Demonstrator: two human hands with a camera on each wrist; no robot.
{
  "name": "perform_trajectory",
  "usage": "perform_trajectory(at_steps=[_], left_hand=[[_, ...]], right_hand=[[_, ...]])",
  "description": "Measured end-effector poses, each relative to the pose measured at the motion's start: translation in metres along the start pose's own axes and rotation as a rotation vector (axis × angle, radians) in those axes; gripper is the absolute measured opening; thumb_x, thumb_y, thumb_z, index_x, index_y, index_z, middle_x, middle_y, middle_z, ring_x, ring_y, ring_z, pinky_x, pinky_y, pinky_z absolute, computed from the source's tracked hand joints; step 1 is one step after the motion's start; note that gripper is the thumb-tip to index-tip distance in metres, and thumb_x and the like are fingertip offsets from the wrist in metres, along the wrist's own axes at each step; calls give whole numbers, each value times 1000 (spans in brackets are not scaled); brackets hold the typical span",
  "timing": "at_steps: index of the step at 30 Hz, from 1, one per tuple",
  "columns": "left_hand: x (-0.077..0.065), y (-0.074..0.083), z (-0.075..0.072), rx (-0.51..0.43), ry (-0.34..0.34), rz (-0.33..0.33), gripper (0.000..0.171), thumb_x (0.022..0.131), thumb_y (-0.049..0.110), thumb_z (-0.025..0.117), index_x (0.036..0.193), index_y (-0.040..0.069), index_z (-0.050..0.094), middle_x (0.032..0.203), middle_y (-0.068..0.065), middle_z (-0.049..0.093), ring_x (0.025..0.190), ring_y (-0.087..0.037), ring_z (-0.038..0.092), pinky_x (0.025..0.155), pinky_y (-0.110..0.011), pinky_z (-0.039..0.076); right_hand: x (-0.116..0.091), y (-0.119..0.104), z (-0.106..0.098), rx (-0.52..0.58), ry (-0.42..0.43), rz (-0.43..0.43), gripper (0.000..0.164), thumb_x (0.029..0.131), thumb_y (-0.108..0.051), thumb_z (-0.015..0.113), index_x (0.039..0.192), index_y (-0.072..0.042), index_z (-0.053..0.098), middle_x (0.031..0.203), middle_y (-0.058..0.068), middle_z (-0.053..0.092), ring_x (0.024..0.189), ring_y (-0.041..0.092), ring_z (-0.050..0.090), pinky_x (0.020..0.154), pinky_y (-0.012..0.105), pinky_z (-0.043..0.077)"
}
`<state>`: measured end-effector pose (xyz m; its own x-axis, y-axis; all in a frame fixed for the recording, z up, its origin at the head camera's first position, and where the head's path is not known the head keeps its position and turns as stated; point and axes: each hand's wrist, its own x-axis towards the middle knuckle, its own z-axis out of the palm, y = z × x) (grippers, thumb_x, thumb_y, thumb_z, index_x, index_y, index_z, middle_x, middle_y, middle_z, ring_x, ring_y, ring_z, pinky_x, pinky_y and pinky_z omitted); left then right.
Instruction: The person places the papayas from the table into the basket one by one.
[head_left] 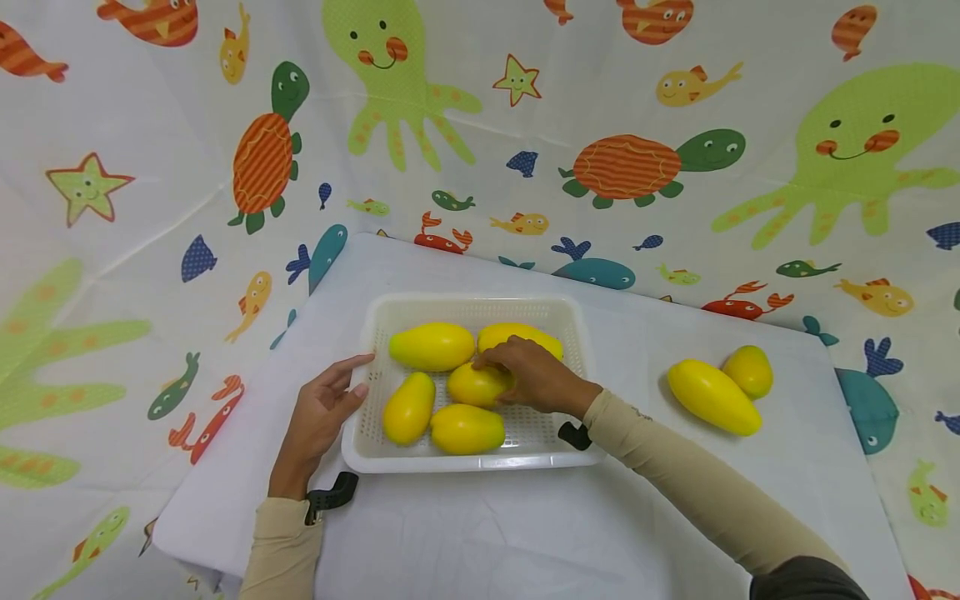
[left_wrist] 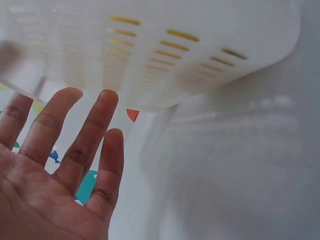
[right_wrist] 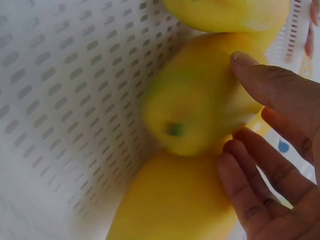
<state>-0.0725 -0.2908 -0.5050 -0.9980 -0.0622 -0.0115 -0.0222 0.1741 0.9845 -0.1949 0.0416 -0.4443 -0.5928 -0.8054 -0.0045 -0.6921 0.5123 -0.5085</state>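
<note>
While right hand (head_left: 538, 379) holds middle yellow fruit (head_left: 472, 386) in white basket (head_left: 465, 465), grip curled round it, thumb on one side, fingers on other, left hand (head_left: 318, 412) stands at basket's left end, grip wide, fingers spread; whether fingertips touch wall, cannot tell. Around held fruit: two back fruits (head_left: 431, 347), two front fruits (head_left: 468, 430). Basket on white-covered surface (head_left: 480, 533). Well right of basket, long fruit (head_left: 712, 397) and rounder fruit (head_left: 748, 372) close together. Behind, sea-creature print cloth (head_left: 585, 75).
</note>
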Motion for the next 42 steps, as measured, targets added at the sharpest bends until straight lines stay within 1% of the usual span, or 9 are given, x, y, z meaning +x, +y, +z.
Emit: perform_trajectory(at_steps=[4, 11, 15, 22, 27, 31, 33, 36, 42], left_hand=[[-1, 1, 1, 7, -9, -5, 46, 101, 16, 57, 146, 18, 49, 153, -8, 47, 122, -36, 62, 89, -22, 56], [-2, 3, 1, 18, 4, -14, 43, 101, 21, 58, 144, 25, 53, 151, -2, 51, 117, -25, 65, 88, -23, 57], [-1, 3, 1, 15, 4, -2, 43, 101, 22, 59, 143, 25, 54, 150, 0, 51, 116, -25, 66, 88, -24, 57], [-1, 3, 0, 19, 9, -7, 42, 101, 23, 60, 142, 26, 54, 150, 0, 52, 117, -27, 65, 89, -23, 57], [-3, 7, 1, 27, 2, -3, 43, 101, 21, 59, 143, 23, 53, 151, -2, 51, 121, -26, 63, 90, -21, 55], [-6, 22, 3, 16, -7, -11, 44, 101, 17, 58, 145, 18, 52, 151, -7, 50, 123, -32, 61, 91, -19, 55], [-7, 24, 4, 11, -10, -14, 45, 101, 15, 57, 146, 16, 50, 152, -10, 49, 124, -36, 60, 91, -19, 54], [-5, 18, 3, 5, -5, -21, 45, 101, 16, 58, 145, 17, 51, 152, -8, 49, 124, -37, 59, 90, -20, 55], [-1, 3, 0, 13, 6, -14, 43, 101, 20, 59, 143, 23, 53, 150, -3, 52, 121, -28, 63, 90, -21, 56]], right_hand=[[-4, -1, -6, 34, 9, 19, 59, 74, -23, 88, 129, -20, 66, 126, -7, 68, 109, 14, 56, 99, 31, 48], [-15, -3, -27, 81, 71, 71, 56, 75, -22, 89, 126, -16, 68, 124, -2, 69, 108, 21, 57, 95, 39, 50], [-25, -1, -41, 105, 122, 118, 55, 76, -22, 88, 126, -18, 67, 124, 0, 68, 108, 23, 59, 93, 41, 54], [-45, 6, -69, 44, 223, 196, 59, 75, -31, 88, 129, -25, 65, 128, -4, 65, 107, 18, 56, 88, 39, 56], [-65, 16, -86, -8, 328, 242, 65, 71, -32, 90, 131, -29, 64, 131, -6, 65, 111, 23, 57, 87, 44, 58], [-83, 29, -98, -29, 397, 263, 69, 70, -32, 91, 133, -29, 63, 135, -2, 64, 116, 26, 55, 89, 51, 55], [-93, 33, -104, -29, 419, 286, 70, 71, -33, 90, 135, -30, 61, 137, -1, 62, 119, 26, 53, 91, 55, 54], [-109, 39, -112, -27, 448, 334, 71, 73, -34, 89, 137, -31, 59, 140, 2, 59, 120, 29, 52, 92, 60, 51], [-143, 53, -123, -13, 494, 451, 73, 75, -40, 87, 141, -34, 56, 143, 7, 57, 121, 37, 52, 92, 64, 48]])
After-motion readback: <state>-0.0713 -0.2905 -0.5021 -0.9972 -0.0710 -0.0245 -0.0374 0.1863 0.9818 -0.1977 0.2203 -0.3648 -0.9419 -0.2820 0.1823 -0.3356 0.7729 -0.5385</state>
